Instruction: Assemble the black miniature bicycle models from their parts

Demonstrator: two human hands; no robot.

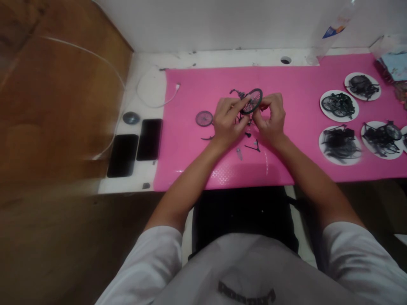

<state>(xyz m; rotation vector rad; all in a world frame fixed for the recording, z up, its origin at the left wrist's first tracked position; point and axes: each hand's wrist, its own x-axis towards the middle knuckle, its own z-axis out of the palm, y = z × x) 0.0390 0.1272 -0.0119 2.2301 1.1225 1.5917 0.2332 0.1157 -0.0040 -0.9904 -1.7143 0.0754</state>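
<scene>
A small toy bicycle wheel (pixel 255 98) with a dark rim and thin spokes is held tilted above the pink mat. My left hand (pixel 229 120) is closed on it, index finger lying across the spokes. At its lower right edge, the thumb and fingers of my right hand (pixel 271 118) pinch together. Dark thin bicycle parts (pixel 238 92) show behind and below the wheel, partly hidden by my hands. Left of my left hand lies a second wheel (pixel 204 118), with a curved black piece (pixel 207 138) below. Nearer me are a black forked part (pixel 253 146), a small black piece (pixel 248 134) and a grey piece (pixel 239 153).
The pink mat (pixel 187 161) covers most of the white table. At right, several white plates (pixel 323 116) carry dark bicycle parts. Two black phones (pixel 149 140), a round dark object (pixel 131 117) and a white cable (pixel 152 106) lie left. A clear bottle (pixel 335 29) stands behind.
</scene>
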